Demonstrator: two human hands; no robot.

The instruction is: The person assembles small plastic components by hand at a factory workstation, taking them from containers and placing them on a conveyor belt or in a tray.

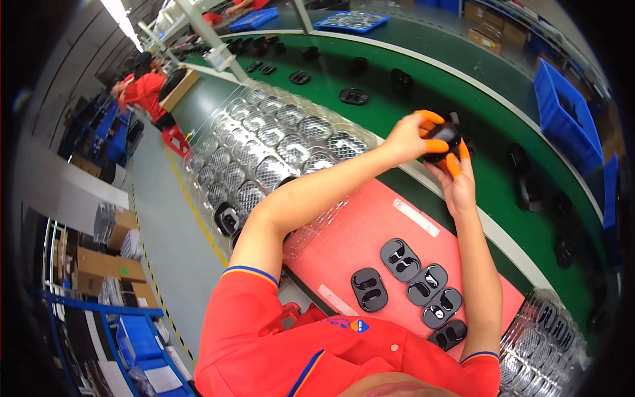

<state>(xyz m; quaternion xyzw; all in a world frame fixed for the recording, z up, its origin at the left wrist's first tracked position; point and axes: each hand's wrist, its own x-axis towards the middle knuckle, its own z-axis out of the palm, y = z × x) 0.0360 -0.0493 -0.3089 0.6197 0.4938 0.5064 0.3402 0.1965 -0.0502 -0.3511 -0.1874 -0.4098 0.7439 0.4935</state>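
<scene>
Both hands are raised over the near edge of the green conveyor belt [370, 126], and orange finger covers sit on several fingertips. A glossy black rounded part [444, 137] is held between them. My left hand [411, 140] grips it from the left, fingers and thumb closed around its side. From below, my right hand [456, 184] closes its fingertips on the same part. Fingers hide much of its outline. Beneath my arms, several dark grey oval pieces with paired glossy black inserts [401, 259] lie on the red work mat [337, 245].
Clear plastic trays with round pockets [271, 142] spread left of the mat; more clear trays [539, 344] stand at lower right. Black parts [354, 96] ride along the belt. A blue bin [565, 112] sits beyond it. A person in red [145, 89] works at far left.
</scene>
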